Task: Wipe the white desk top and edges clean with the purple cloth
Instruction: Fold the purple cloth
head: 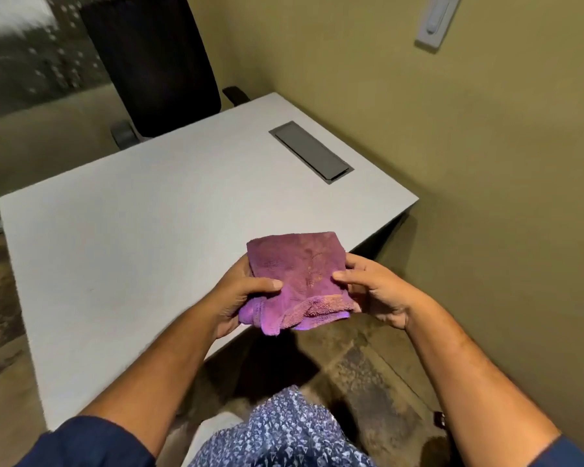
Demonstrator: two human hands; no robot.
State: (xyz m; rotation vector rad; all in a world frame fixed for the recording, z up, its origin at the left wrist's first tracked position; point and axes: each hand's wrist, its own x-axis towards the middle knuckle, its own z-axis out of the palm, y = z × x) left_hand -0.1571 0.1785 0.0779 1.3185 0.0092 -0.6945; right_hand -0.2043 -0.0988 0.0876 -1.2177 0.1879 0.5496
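Fingers of the left hand [241, 291] and right hand [373, 289] tucked out of sight beneath the purple cloth [299, 281], black chair [152, 62] cut by the top edge, its seat behind the counter [132, 230], blurred upper-left background, wall plate [435, 20] cropped at top

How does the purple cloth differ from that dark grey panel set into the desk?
The purple cloth is soft, rumpled and folded; the dark grey panel is rigid, flat and a long narrow rectangle. The cloth is held up between the left hand and right hand above the desk's near edge; the panel sits recessed in the white desk near the wall. Both are roughly rectangular.
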